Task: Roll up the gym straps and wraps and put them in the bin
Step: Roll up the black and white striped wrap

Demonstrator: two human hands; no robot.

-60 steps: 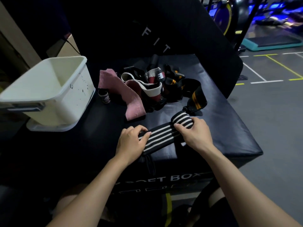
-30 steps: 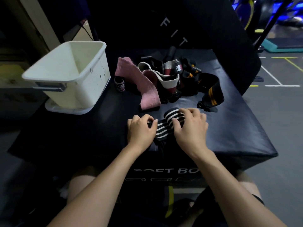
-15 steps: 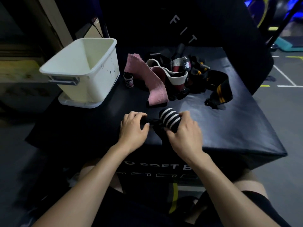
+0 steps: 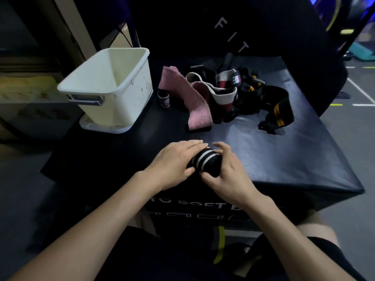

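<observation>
A black wrap with white stripes (image 4: 205,164) is rolled into a thick bundle near the front edge of the black soft box (image 4: 284,155). My left hand (image 4: 174,165) lies over its left side with fingers across the top, thumb underneath. My right hand (image 4: 225,173) grips its right end, fingers curled round it. The white bin (image 4: 121,86) stands at the back left with nothing visible inside. Behind the roll lies a pile: a pink wrap (image 4: 194,100), a white and maroon wrap (image 4: 225,92) and a black strap with yellow stripes (image 4: 278,112).
A small rolled item (image 4: 164,98) stands between the bin and the pink wrap. The bin sits on a white lid (image 4: 101,126). A tall black padded block (image 4: 233,27) rises behind the box. Grey gym floor with painted lines (image 4: 357,88) lies to the right.
The striped wrap went from a long flat band to a full roll as both hands came together. The view shifted so the bin and pile appear further right.
</observation>
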